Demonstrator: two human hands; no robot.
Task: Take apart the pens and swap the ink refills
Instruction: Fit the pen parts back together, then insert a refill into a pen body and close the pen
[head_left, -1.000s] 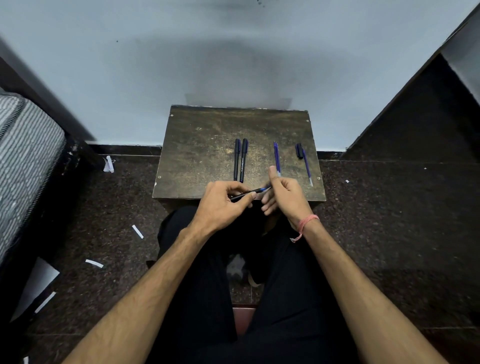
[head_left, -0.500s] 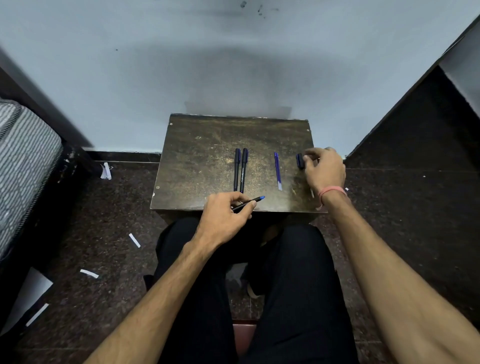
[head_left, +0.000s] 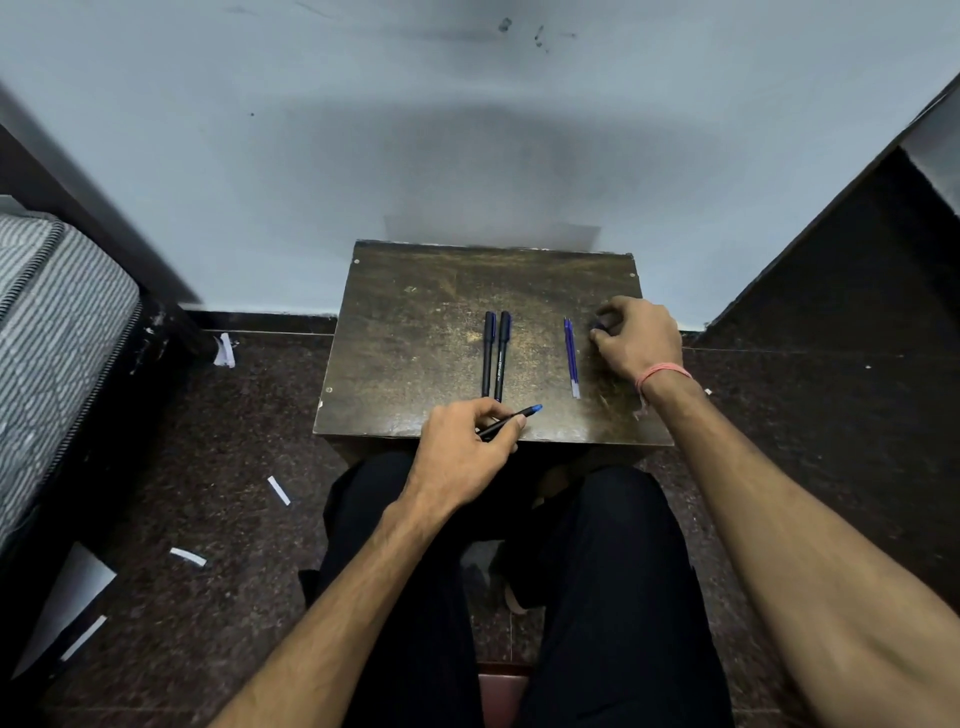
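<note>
A small dark wooden table stands in front of my knees. At its near edge my left hand grips a thin black pen barrel, whose blue end points right. My right hand rests at the table's far right, fingers curled on a small dark pen cap, mostly hidden under the fingertips. Two capped black pens lie side by side in the middle. Thin blue ink refills lie close together just left of my right hand.
A pale wall rises right behind the table. A striped mattress sits at the left. White paper scraps are scattered on the dark speckled floor. My legs in black trousers are below the table edge.
My right hand left the pen held in my left hand and moved to the far right onto the cap. The right-hand refill now lies beside the other one.
</note>
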